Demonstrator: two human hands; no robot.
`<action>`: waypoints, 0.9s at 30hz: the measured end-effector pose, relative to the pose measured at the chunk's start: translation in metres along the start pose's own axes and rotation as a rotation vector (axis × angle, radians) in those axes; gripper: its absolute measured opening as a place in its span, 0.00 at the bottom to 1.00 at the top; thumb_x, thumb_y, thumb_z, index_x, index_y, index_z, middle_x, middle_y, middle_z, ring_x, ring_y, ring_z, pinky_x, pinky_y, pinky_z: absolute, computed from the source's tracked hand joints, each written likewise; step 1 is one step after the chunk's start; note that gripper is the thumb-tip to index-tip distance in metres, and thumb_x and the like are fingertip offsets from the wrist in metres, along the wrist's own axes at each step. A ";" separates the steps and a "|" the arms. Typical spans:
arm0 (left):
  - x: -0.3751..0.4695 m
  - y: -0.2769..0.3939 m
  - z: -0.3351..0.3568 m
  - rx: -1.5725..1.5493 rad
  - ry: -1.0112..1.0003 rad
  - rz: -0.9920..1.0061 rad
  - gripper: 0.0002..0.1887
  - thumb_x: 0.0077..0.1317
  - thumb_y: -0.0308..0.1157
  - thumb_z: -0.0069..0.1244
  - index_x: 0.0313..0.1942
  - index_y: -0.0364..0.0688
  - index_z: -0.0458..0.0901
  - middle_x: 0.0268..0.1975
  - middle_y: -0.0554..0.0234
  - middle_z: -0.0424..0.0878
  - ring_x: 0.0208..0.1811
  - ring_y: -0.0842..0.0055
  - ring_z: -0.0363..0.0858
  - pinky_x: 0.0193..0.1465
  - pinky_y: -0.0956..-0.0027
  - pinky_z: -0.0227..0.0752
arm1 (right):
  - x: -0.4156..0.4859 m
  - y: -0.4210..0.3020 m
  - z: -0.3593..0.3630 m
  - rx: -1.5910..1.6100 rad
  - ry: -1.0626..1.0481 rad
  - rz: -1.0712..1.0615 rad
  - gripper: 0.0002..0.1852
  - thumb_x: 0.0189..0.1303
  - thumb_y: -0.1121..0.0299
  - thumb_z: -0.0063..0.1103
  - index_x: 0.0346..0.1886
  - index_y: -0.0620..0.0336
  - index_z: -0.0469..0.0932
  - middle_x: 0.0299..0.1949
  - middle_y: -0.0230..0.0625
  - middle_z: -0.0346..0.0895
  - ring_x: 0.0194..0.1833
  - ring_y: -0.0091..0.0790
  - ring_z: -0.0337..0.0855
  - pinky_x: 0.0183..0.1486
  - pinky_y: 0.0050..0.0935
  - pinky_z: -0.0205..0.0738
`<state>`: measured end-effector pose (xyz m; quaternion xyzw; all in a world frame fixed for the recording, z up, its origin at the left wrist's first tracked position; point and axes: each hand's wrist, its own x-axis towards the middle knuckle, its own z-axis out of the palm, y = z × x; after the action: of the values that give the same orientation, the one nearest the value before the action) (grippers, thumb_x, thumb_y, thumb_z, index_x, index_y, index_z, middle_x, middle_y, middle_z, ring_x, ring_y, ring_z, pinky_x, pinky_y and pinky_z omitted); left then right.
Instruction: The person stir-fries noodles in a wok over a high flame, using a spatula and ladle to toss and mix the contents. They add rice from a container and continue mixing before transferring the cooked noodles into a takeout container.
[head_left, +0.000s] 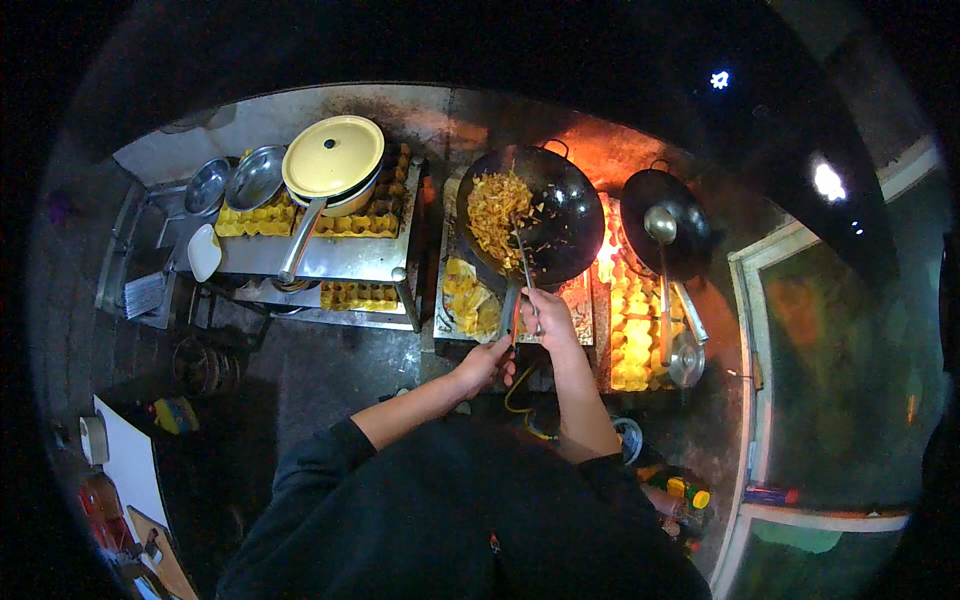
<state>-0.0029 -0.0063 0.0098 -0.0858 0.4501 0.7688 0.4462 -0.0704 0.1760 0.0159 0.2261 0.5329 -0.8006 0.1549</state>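
A dark wok (574, 217) is in front of me over the stove, with firelight along its right side. Chopped, browned food (499, 217) is heaped at its left, and small bits cling to the bare surface. My left hand (486, 366) grips the wok handle (511, 311) near its end. Just right of that handle, my right hand (549, 319) is closed on a thin metal utensil (523, 255); its far end reaches into the food, which hides its shape.
At right, a second wok (686, 247) holds a metal ladle (660, 223) above egg cartons (634, 337). Crumpled yellow material (469, 300) lies near the wok. A lidded yellow pot (334, 157) and metal bowls (255, 178) stand on the left steel table (352, 257). A door frame (757, 360) borders the right.
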 end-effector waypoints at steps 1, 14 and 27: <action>-0.001 0.000 0.000 -0.013 -0.021 0.022 0.23 0.72 0.55 0.40 0.37 0.42 0.72 0.26 0.64 0.78 0.25 0.72 0.77 0.29 0.69 0.69 | 0.000 0.000 0.005 -0.412 0.080 -0.169 0.13 0.68 0.64 0.52 0.47 0.64 0.75 0.21 0.40 0.74 0.21 0.35 0.74 0.22 0.34 0.68; -0.001 0.001 0.000 0.005 0.029 -0.017 0.23 0.72 0.55 0.40 0.37 0.40 0.72 0.26 0.61 0.79 0.23 0.71 0.77 0.31 0.68 0.72 | -0.133 -0.009 0.025 -1.935 0.310 -0.283 0.18 0.65 0.67 0.44 0.55 0.64 0.69 0.26 0.49 0.80 0.30 0.52 0.84 0.33 0.50 0.78; -0.008 0.005 0.005 0.034 0.009 0.024 0.24 0.72 0.55 0.40 0.38 0.40 0.71 0.26 0.62 0.78 0.23 0.73 0.78 0.29 0.69 0.69 | 0.000 -0.029 0.002 -1.472 0.603 -0.419 0.17 0.64 0.62 0.52 0.49 0.64 0.74 0.30 0.55 0.80 0.35 0.59 0.82 0.36 0.52 0.77</action>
<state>-0.0001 -0.0083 0.0200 -0.0760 0.4662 0.7659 0.4363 -0.0855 0.1854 0.0394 0.1680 0.9714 -0.1634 -0.0388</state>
